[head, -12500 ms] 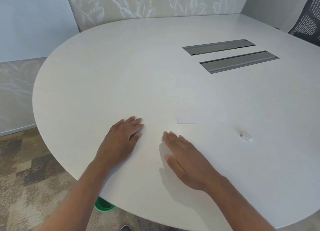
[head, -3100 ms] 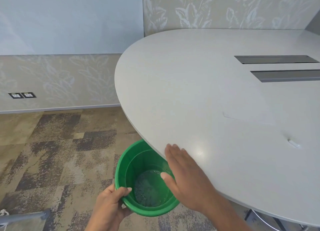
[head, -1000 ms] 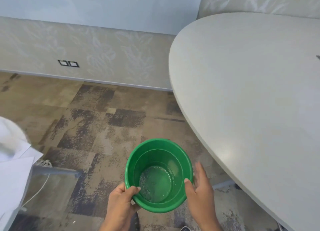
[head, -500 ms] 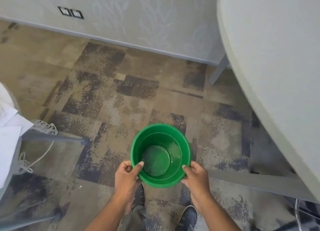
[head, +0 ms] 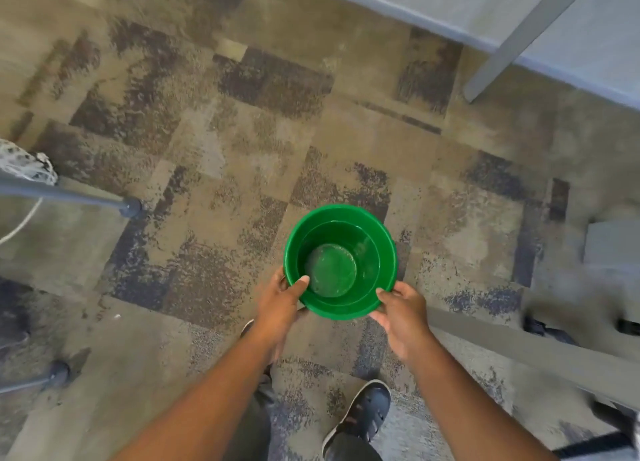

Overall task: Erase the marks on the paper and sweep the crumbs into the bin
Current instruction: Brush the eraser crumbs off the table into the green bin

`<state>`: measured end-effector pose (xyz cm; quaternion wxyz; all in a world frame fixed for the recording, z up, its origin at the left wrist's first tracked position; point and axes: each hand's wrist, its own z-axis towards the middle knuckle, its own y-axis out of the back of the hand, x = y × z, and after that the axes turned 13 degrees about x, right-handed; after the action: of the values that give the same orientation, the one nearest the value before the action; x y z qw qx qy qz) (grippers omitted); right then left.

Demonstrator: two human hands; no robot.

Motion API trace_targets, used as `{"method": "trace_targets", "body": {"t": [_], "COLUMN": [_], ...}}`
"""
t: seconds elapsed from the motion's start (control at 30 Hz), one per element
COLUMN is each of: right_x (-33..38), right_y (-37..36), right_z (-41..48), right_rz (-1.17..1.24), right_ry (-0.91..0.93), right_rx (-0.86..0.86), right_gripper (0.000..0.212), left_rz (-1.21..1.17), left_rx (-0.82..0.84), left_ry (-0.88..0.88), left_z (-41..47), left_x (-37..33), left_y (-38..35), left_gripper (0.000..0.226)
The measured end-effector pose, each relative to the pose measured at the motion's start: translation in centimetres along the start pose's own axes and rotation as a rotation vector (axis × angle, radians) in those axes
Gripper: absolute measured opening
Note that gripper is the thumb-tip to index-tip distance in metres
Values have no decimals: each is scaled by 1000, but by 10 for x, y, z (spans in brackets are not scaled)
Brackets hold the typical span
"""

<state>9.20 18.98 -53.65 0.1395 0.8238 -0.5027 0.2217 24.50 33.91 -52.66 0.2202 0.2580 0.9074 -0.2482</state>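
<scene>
A round green bin (head: pixel 367 232) is low over the patterned carpet, seen straight from above, its inside showing a pale speckled bottom. My left hand (head: pixel 282 303) grips its near-left rim with the thumb hooked inside. My right hand (head: pixel 401 313) grips the near-right rim. Both arms reach down and forward. The paper, the eraser and the tabletop are out of view.
A grey table leg (head: pixel 519 35) slants at the top right by the wall base. Grey base bars run along the right (head: pixel 519 350). Chair legs with feet stand at the left (head: pixel 86 197). My shoe (head: pixel 360 419) is below the bin.
The view has tilted further down, so the tabletop has left the frame. Both hands keep their hold on the green bin, which sits lower toward the carpet.
</scene>
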Motion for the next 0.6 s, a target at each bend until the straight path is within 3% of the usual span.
{"method": "trace_targets", "body": {"t": [0.13,0.27,0.4,0.5,0.6], "right_x": [-27,-45,-58,-60,-58], "right_y": [23,43,65,78,86], "right_z": [61,113,163,190,210], "right_rz": [105,228,319,382,400], "right_ry": [-27,-34,-29,-5,22], "right_rx": [-79,-162,-224,-247,-245], "right_gripper": [30,32,20,26,28], "left_rz": [33,94,229,292,356], "left_rx": [52,77,97,123,180], "left_ry": [86,93,79,104,139], "left_z": [40,88,156,190,209], "left_x": [35,58,68,72,77], "left_y": [-6,-18,-41,-58,-73], "left_gripper": [75,66,64,67,56]}}
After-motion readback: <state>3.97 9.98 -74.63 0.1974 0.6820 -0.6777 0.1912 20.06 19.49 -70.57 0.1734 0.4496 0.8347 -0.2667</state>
